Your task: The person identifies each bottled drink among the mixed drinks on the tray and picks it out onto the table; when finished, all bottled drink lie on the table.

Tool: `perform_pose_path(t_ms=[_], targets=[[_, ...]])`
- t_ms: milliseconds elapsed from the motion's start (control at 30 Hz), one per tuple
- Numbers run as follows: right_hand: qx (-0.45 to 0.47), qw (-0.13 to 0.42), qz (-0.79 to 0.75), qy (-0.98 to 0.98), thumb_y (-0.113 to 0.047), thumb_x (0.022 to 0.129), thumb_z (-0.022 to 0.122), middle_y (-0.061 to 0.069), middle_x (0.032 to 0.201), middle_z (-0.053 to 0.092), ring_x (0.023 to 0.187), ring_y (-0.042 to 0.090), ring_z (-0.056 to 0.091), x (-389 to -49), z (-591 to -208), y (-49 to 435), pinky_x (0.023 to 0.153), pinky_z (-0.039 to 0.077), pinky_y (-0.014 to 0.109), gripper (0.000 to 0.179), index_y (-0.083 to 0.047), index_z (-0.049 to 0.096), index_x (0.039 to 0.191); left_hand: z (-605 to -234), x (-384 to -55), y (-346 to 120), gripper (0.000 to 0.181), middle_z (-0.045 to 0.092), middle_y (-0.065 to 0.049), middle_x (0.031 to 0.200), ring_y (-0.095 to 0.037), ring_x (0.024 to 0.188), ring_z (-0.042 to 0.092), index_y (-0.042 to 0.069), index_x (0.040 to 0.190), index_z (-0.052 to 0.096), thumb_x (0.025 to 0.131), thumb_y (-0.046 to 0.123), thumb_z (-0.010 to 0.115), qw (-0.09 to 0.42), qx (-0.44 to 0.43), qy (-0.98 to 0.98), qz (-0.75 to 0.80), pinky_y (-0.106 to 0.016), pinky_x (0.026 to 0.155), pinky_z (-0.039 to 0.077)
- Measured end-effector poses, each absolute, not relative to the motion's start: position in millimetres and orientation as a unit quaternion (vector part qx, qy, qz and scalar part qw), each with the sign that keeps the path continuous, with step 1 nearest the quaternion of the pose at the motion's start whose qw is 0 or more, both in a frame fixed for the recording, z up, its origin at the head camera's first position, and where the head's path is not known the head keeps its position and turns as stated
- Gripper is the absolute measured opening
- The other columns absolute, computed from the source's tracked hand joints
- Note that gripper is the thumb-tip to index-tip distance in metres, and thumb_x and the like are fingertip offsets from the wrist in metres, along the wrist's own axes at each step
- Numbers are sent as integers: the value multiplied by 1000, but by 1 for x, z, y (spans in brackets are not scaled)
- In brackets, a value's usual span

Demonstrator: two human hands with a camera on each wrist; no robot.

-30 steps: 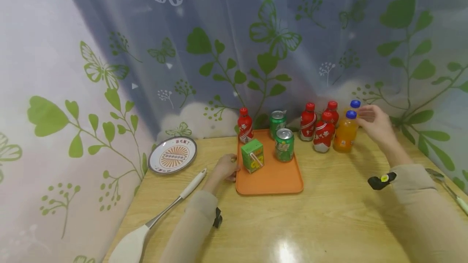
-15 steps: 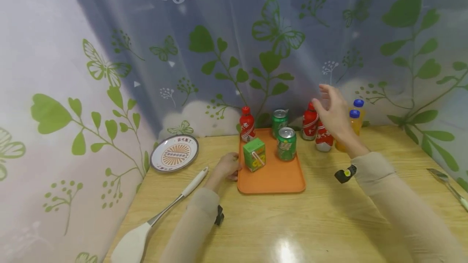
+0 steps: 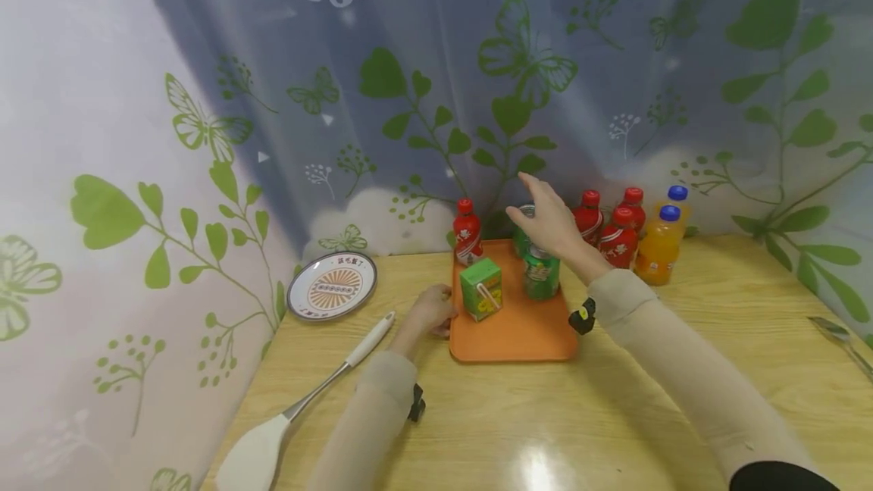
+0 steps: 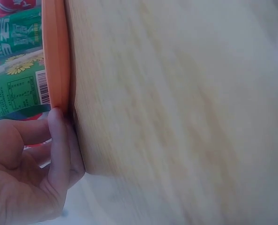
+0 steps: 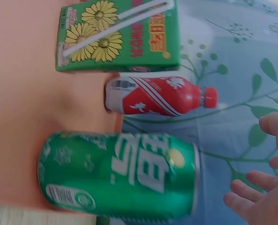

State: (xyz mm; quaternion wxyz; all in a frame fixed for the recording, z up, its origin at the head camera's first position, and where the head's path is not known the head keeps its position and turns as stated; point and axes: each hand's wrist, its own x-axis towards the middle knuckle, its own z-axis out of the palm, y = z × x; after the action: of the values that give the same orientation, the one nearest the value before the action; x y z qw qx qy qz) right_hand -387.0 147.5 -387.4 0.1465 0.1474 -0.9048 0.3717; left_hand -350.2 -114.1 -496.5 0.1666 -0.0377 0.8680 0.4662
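An orange tray (image 3: pixel 511 343) bears a green drink carton (image 3: pixel 481 290) with a straw, a red bottle (image 3: pixel 467 233) at its back left, a front green can (image 3: pixel 542 279) and a rear green can (image 3: pixel 521 242). At the tray's left edge, my left hand (image 3: pixel 431 309) grips the rim with bent fingers; the fingertip at the orange edge shows in the left wrist view. My right hand (image 3: pixel 551 224) is raised over the cans, fingers spread and holding nothing, and partly hides both. In the right wrist view its fingertips (image 5: pixel 244 190) are beyond the can's top.
Right of the tray stand several red bottles (image 3: pixel 619 245) and two orange-juice bottles (image 3: pixel 658 248) with blue caps. A plate (image 3: pixel 332 286) leans at the back left. A white spatula (image 3: pixel 255 449) lies front left, and a spoon-like utensil (image 3: pixel 832 330) far right. Patterned curtain (image 3: pixel 436 97) hangs behind.
My right hand has moved left from the orange-juice bottles, past the red bottles, to above the cans on the tray. The left hand stays at the tray's edge. The view has shifted slightly.
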Motion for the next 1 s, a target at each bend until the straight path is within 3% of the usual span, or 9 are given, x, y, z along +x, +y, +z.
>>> perform_pose_path(t_ms=[200,367,533,833,1000], targets=[[153,122,349,-917,-42,104,64,17,170,33,150,43,43,-396,-396,126,122,39,73,78,-19,24,169,-496,-348,-114,63,65,-17,105,-16,68,61,3,157,46,96,-3,61,159,-36,865,475,-20,48,60],[155,96,345,-921,-42,104,65,20,171,30,154,45,36,-405,-401,111,124,35,75,81,-20,22,169,-501,-357,-117,62,68,-20,109,-20,68,66,2,155,47,95,-2,62,167,-36,864,474,-32,57,68],[153,67,341,-925,-41,104,66,22,172,26,156,46,33,-411,-407,100,123,38,72,86,-20,17,171,-502,-361,-117,63,68,-19,96,-21,67,65,1,156,47,95,-2,63,177,-42,860,477,-35,58,69],[155,21,314,-937,-43,103,67,27,170,26,154,48,34,-419,-413,86,126,37,68,91,-11,15,170,-497,-348,-114,63,64,-12,95,-15,65,58,4,157,46,97,0,63,157,-37,870,467,-20,48,60],[155,-2,290,-944,-44,102,67,29,168,30,153,47,37,-424,-417,77,126,40,65,93,-10,13,170,-493,-345,-113,62,65,-14,100,-14,66,58,5,157,46,98,0,63,155,-36,872,463,-18,46,57]])
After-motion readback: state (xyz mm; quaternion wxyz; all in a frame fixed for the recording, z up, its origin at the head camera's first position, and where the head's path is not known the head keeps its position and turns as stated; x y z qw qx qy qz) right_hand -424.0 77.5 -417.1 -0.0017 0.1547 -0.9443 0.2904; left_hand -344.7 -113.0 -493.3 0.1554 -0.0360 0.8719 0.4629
